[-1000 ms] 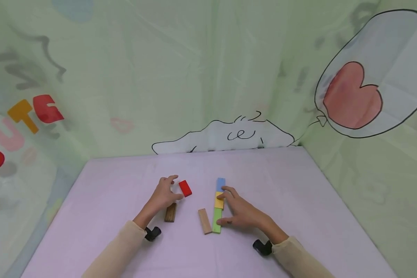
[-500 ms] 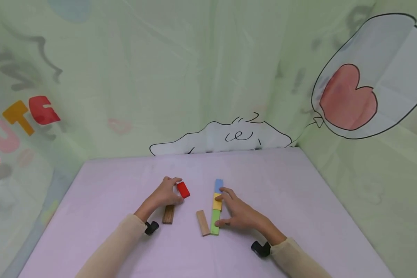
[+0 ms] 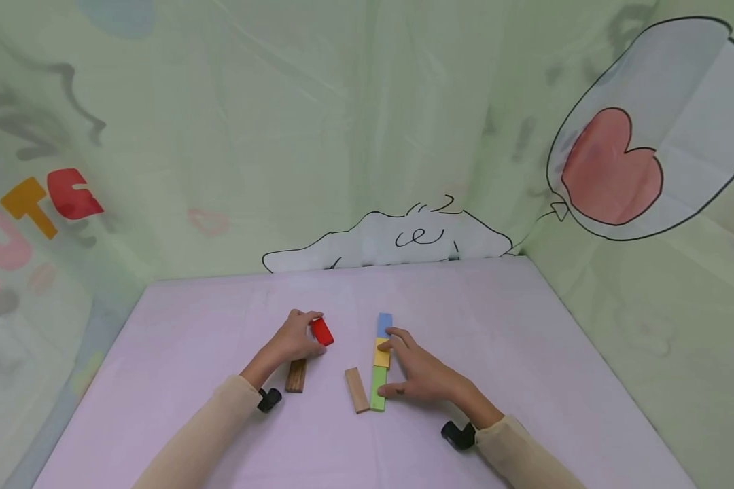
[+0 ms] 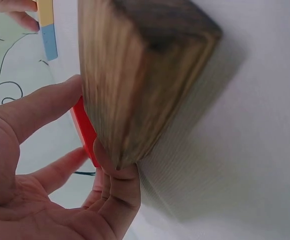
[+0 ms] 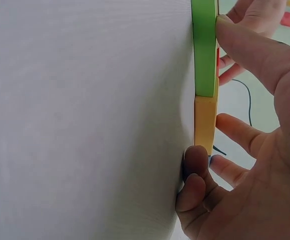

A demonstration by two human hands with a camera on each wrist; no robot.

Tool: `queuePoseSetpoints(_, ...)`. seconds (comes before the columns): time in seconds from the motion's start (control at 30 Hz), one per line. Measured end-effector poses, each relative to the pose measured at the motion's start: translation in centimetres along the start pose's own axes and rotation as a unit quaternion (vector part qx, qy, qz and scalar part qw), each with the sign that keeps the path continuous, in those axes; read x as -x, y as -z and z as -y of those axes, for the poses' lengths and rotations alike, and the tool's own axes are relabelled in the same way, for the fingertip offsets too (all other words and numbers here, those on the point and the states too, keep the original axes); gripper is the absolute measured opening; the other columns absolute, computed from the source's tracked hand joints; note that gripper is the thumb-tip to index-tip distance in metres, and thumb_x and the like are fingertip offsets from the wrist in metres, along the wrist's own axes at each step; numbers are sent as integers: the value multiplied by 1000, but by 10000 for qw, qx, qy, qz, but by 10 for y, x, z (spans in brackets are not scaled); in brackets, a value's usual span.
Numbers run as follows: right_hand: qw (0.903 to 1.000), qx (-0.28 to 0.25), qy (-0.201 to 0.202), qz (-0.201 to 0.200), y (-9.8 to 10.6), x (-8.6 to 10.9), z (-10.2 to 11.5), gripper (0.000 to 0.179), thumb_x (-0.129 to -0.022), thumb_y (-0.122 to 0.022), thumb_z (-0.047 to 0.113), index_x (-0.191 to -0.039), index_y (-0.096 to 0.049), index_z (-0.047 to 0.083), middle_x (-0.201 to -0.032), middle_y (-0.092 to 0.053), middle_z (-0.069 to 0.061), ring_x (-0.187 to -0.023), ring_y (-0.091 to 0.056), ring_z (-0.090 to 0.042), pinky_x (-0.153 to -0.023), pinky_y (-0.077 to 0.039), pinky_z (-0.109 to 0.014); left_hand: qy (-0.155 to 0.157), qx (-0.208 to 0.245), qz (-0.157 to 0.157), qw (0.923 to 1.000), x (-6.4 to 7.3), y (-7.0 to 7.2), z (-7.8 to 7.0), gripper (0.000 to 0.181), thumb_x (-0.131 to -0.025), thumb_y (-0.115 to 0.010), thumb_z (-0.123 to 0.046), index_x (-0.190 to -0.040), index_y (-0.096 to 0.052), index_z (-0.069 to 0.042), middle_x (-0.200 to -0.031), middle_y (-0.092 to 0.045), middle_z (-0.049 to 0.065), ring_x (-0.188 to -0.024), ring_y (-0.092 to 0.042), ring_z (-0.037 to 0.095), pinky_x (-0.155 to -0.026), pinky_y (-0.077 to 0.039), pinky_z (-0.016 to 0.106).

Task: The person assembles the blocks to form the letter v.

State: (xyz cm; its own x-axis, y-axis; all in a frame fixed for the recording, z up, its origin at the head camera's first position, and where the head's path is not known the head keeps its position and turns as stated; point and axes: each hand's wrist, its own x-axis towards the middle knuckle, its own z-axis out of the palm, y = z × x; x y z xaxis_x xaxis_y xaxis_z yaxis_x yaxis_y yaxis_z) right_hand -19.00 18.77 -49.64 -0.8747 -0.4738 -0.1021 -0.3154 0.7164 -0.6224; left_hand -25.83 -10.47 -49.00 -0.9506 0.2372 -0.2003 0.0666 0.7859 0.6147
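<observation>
My left hand [image 3: 292, 339] pinches the small red block [image 3: 323, 331] by its ends, between thumb and fingertips. A dark brown wooden block [image 3: 296, 376] lies under that hand's near side and looms large in the left wrist view. My right hand [image 3: 425, 372] rests its spread fingertips on a straight row of blocks. Its thumb touches the green block [image 3: 378, 388], and the fingers lie at the yellow block [image 3: 382, 353] and the blue block [image 3: 385, 323]. A light wooden block [image 3: 357, 390] sits slightly tilted just left of the green one.
The blocks lie on a pale lilac tabletop [image 3: 220, 441]. A green printed curtain [image 3: 318, 122] stands behind the table's far edge and along both sides. Each wrist carries a small black camera, such as the right camera [image 3: 459, 435].
My left hand has closed in on the red block, its fingers now meeting both ends. The right hand keeps its place on the row. The view shifts slightly.
</observation>
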Motion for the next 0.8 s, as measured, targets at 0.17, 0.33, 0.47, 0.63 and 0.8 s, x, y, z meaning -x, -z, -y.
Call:
queuePoseSetpoints(0.17,10000,-11,-24,19,-1,-1,-1,80,-84,-89,45,-146,-51,11,-172,-26,-14,-154,-41,-41,-119,-42,-59,20,4,14,10000,0,0,0,70,-88,-83,-16,-152,-56,-10,-145,-50,25,-118,-60,36,-97,-60,53)
queuePoseSetpoints(0.33,10000,22,-8,6,-2,-2,-3,80,-84,-89,45,-146,-51,11,-172,-26,-14,-154,-42,-41,-119,-42,-58,4,-10,-3,10000,-2,-2,2,68,-89,-83,-16,-151,-57,-11,-143,-51,23,-117,-59,34,-96,-60,51)
queuePoseSetpoints(0.47,10000,29,1,-12,-3,-2,-3,80,-84,-89,45,-146,-51,12,-172,-26,-13,-153,-42,-40,-119,-43,-58,-49,-57,-9,10000,-1,-2,3,67,-89,-83,-17,-151,-58,-12,-141,-53,20,-116,-59,31,-95,-60,50)
queuePoseSetpoints(0.63,10000,3,-57,-16,-2,-2,-2,80,-83,-89,45,-146,-51,12,-172,-26,-13,-154,-41,-41,-120,-42,-59,-91,-50,-2,9999,-1,1,2,66,-88,-83,-17,-149,-59,-12,-140,-54,19,-115,-59,31,-94,-60,50)
queuePoseSetpoints(0.8,9999,35,-92,-20,-3,-2,-3,81,-83,-89,47,-146,-51,13,-173,-25,-12,-154,-41,-40,-119,-42,-59,-77,-20,-6,10000,-1,1,1,65,-88,-83,-17,-148,-60,-12,-139,-55,19,-114,-59,30,-93,-60,49)
